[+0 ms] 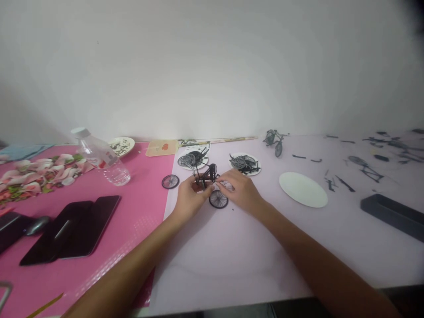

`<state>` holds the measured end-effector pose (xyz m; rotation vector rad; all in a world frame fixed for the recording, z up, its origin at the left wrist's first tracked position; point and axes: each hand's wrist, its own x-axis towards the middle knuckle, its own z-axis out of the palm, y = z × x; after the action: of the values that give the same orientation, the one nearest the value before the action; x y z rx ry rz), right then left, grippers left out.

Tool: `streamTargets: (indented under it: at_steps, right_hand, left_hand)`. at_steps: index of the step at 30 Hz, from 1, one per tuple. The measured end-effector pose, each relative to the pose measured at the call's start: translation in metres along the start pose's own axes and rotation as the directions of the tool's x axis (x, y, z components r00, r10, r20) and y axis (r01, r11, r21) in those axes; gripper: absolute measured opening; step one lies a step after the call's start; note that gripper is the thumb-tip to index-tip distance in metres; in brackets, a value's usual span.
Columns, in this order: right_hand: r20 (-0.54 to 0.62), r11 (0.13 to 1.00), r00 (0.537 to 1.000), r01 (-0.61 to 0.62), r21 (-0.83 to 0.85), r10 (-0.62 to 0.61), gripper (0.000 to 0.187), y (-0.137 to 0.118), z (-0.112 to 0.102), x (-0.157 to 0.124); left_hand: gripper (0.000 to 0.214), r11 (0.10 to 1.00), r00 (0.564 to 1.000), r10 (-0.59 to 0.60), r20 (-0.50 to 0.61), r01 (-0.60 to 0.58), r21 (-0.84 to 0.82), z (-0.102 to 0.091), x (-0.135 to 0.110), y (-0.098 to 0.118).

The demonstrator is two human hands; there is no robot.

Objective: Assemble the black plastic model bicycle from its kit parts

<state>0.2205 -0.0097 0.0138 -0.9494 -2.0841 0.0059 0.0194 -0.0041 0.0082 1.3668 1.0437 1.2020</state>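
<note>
A black miniature bicycle frame point(210, 173) is gripped between the thumb and fingers of my left hand point(188, 197), a little above the table. My right hand point(244, 189) pinches at the frame's lower right side; whatever sits between those fingertips is too small to make out. Just below both hands lies a spoked toy wheel point(218, 199). Another loose wheel point(170, 181) rests left of my left hand, by the pink mat's edge. Behind the hands, two white plates hold black bicycle parts, one with a left pile point(195, 157) and one with a right pile point(244, 164).
A white plate point(303, 190), a black tray point(394, 215) and scattered dark parts point(344, 183) lie to the right. An assembled miniature bicycle point(274, 140) stands near the wall. On the pink mat point(135, 229) are a tilted water bottle point(102, 157), dark phones point(89, 229) and artificial flowers point(43, 172).
</note>
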Motion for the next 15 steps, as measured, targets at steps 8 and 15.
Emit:
streamTargets:
  at_steps: [8,15]
  right_hand:
    - [0.035,0.996,0.998,-0.054,-0.075,0.056,0.009,-0.0039,0.0071,0.0006]
    - [0.109,0.984,0.984,-0.123,-0.129,0.137,0.014,-0.0066,0.0097,0.0028]
  left_hand:
    - [0.046,0.999,0.998,-0.042,-0.043,0.042,0.004,-0.0029,-0.0059,-0.0010]
    - [0.047,0.999,0.998,-0.047,-0.034,0.047,0.008,-0.0039,-0.0073,-0.0029]
